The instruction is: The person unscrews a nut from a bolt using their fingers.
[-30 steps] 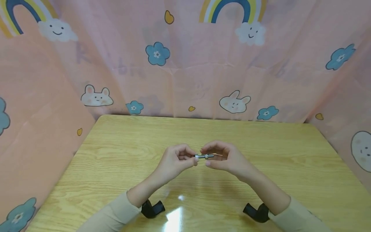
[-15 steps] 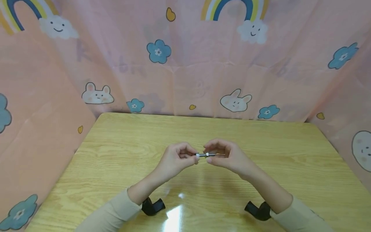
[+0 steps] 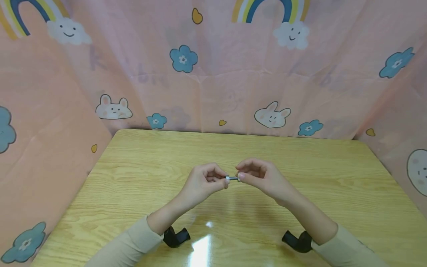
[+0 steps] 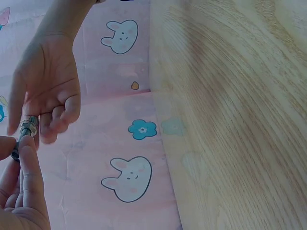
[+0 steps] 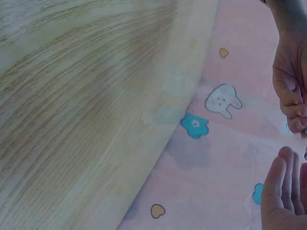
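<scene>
A silver bolt (image 3: 233, 178) is held level above the table, with a hex nut (image 4: 29, 127) threaded partway along its shank. My left hand (image 3: 205, 183) pinches the bolt at its head end between thumb and fingers. Opposite it, my right hand (image 3: 265, 180) has its thumb over the nut, with the curved index finger just behind. That thumb covers the bolt's free end in the head view. In the right wrist view, the right hand's other fingers (image 5: 288, 179) extend loosely, and the bolt is mostly cut off by the frame edge.
Under both hands lies a wood-grain table (image 3: 160, 155), with a light reflection near its front. Pink printed cloth (image 3: 217, 92) hangs behind it and along both sides. Black wrist-worn camera mounts (image 3: 176, 237) stick out beneath the sleeves.
My right thumb has risen from below the bolt onto the nut and now hides the bolt's free end. The left hand keeps its pinch almost unmoved.
</scene>
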`<state>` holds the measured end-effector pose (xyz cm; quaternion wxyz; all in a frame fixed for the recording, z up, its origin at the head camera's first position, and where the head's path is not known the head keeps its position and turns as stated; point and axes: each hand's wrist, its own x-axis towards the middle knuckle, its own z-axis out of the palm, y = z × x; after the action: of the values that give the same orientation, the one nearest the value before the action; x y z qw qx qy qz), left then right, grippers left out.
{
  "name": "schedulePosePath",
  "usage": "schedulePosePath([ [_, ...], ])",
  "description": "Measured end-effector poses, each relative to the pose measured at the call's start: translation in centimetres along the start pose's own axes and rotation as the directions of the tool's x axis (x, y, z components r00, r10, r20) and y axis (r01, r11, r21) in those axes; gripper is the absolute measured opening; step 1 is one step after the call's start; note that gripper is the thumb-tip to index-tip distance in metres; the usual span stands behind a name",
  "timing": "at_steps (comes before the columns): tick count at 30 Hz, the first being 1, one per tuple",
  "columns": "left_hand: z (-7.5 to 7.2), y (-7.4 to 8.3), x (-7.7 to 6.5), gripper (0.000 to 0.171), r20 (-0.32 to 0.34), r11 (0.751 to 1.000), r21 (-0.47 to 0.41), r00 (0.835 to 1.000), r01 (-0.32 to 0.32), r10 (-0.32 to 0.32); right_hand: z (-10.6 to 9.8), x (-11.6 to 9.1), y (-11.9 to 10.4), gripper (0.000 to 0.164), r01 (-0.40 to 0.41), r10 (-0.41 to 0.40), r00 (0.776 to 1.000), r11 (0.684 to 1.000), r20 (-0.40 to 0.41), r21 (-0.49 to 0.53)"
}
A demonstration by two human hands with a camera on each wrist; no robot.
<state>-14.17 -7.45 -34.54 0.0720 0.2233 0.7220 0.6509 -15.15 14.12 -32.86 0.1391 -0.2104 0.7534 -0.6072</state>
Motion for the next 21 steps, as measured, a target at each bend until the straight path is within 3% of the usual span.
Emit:
schedulePosePath([
  [4,0.00,0.12,-0.04,0.009,0.007,1.000,0.000,1.000,-0.007,0.007,0.09,0.08,-0.08,0.026,-0.037,0.037,0.999,0.999,0.000,0.001],
  [11,-0.08,0.24,-0.05,0.008,0.005,1.000,0.006,1.000,-0.006,0.006,-0.05,-0.14,-0.19,0.028,0.021,-0.021,1.000,1.000,0.009,0.011],
  [16,-0.03,0.18,-0.08,0.009,0.006,1.000,0.014,1.000,-0.006,0.006,0.07,-0.01,-0.29,0.026,-0.030,0.030,1.000,0.999,-0.009,-0.012],
  [21,-0.02,0.11,-0.16,0.009,0.013,1.000,0.008,1.000,-0.007,0.007,-0.10,-0.26,0.20,0.023,0.012,-0.012,1.000,1.000,0.008,0.007],
])
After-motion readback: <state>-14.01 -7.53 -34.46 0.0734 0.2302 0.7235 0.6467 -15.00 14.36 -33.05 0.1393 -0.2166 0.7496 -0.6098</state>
